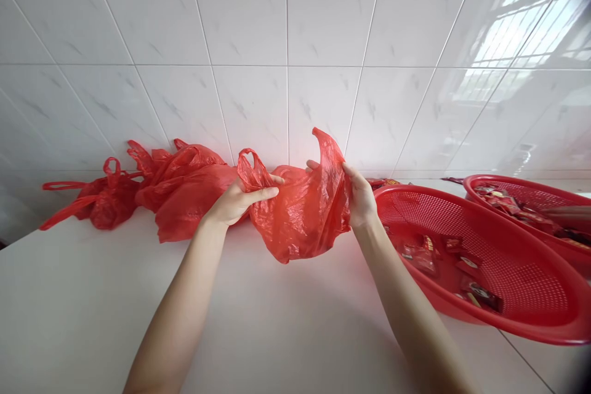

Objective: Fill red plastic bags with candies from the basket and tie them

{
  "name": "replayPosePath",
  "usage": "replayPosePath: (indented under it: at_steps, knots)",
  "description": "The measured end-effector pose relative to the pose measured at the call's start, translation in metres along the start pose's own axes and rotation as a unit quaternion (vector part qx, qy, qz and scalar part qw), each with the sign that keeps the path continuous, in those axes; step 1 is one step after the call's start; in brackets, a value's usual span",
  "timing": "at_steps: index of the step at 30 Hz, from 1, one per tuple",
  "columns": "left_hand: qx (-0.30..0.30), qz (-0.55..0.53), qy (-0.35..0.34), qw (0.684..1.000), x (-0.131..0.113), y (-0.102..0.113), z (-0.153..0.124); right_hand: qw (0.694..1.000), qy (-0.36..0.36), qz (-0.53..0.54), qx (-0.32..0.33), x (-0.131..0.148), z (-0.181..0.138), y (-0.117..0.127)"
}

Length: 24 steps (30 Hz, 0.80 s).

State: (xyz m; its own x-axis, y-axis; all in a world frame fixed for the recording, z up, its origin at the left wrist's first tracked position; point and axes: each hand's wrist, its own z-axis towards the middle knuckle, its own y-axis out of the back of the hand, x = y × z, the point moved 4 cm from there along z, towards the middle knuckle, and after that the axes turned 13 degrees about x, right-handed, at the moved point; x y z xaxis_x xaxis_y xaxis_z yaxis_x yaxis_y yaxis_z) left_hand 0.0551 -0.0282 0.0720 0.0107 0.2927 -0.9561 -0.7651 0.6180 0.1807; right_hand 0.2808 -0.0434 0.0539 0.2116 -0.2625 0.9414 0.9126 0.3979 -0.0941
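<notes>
I hold a thin red plastic bag (300, 212) up over a white counter (83, 308), stretched between both hands. My left hand (237, 200) is closed on the bag's left handle loop. At the bag's right edge, my right hand (360, 197) pinches the plastic, and the other handle sticks up above it. The bag hangs crumpled and looks empty.
Several more red plastic bags (180, 188) lie bunched along the white tiled wall (286, 43) at the back left. To the right stands a red perforated basket (545, 326) holding several small dark red packets (480, 292). A second red basket (480, 181) with packets sits behind it.
</notes>
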Motion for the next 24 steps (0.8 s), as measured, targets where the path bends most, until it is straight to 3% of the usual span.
replayPosePath:
  at_steps: [4, 9, 14, 18, 24]
  knots:
    - [-0.039, -0.025, -0.008, 0.999, 0.000, -0.004, 0.003, 1.000, 0.000, -0.023, 0.000, 0.003, -0.002, -0.002]
    - [-0.097, -0.070, -0.006, 0.993, 0.006, 0.000, 0.008, 0.995, -0.016, 0.093, 0.028, 0.002, -0.002, -0.009]
    - [-0.111, -0.052, -0.025, 0.992, 0.007, -0.001, 0.009, 0.984, 0.029, 0.169, 0.042, -0.001, 0.003, -0.011]
    - [-0.075, -0.021, -0.052, 0.996, 0.005, -0.010, 0.011, 0.981, 0.046, 0.180, 0.064, -0.009, 0.007, -0.009]
    - [0.055, -0.040, -0.053, 0.996, 0.000, -0.036, 0.013, 0.979, 0.019, 0.140, 0.144, -0.014, 0.006, -0.013]
